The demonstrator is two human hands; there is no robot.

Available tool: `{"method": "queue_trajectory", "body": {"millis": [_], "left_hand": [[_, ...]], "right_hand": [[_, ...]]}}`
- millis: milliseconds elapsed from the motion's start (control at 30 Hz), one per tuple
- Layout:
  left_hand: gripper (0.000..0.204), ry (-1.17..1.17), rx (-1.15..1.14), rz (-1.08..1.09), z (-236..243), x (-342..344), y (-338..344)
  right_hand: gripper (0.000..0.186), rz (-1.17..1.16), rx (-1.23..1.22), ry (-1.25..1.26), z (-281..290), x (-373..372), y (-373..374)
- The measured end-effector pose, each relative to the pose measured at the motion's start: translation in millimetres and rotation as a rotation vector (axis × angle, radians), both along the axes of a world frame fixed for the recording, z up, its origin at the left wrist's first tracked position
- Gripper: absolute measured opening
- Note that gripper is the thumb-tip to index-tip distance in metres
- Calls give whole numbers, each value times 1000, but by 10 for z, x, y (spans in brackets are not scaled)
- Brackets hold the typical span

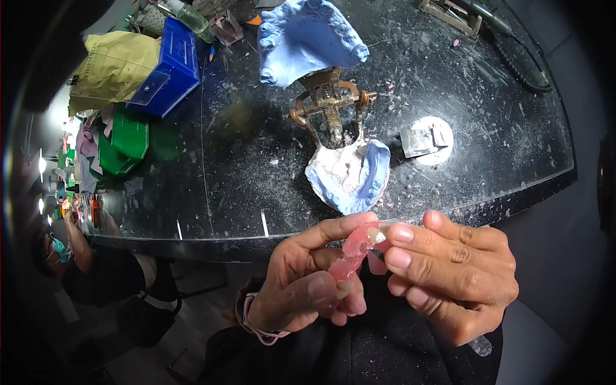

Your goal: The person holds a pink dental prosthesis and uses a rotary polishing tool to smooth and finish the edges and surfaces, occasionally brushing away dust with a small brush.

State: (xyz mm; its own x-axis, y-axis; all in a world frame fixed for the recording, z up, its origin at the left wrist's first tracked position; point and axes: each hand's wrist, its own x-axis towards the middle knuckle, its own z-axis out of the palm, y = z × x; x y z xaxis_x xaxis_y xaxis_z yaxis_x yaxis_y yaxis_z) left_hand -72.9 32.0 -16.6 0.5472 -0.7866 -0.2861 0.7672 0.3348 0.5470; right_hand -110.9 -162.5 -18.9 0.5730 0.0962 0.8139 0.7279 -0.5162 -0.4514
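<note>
Two hands of mine are close together, just past the near edge of the black table [231, 167]. My left hand [295, 276] pinches a curved pink tooth plate [351, 262] between its thumb and fingers, so it is up in the air between my hands. A pale tooth [377, 237] sits near its far end. My right hand [462, 276] has its fingers bent and close together, with the tips at the right end of the plate. I cannot tell if they grip it or only touch it.

Just past my hands lies a blue and white mouth model [376, 173]. It joins a rusty metal frame [330, 106], and a big blue model [308, 38] is at the far end. To the right, a silver packet [418, 142] lies on a bright round plate [444, 156]. Far left, there is a yellow paper bag [115, 67] by a blue box [181, 67], with a green box [131, 138] nearer me. Another person [102, 276] sits off to the left.
</note>
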Motion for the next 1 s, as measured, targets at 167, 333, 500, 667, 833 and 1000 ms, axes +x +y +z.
{"method": "queue_trajectory", "body": {"millis": [167, 333, 500, 667, 833, 1000], "left_hand": [[76, 12, 21, -50, 73, 24, -22], [75, 49, 79, -65, 94, 59, -45], [71, 134, 9, -90, 68, 70, -49], [70, 69, 196, 37, 128, 31, -112], [68, -66, 163, 66, 117, 33, -134], [68, -65, 188, 43, 98, 40, -125]], "right_hand": [[21, -54, -337, 40, 110, -39, -98], [23, -161, -472, -255, 18, 43, -110], [17, -130, -427, -265, 8, 44, -186], [23, 111, -192, 34, 110, 76, -501], [28, 284, 277, 449, 92, 30, -382], [15, 248, 904, 500, -49, 17, -49]]}}
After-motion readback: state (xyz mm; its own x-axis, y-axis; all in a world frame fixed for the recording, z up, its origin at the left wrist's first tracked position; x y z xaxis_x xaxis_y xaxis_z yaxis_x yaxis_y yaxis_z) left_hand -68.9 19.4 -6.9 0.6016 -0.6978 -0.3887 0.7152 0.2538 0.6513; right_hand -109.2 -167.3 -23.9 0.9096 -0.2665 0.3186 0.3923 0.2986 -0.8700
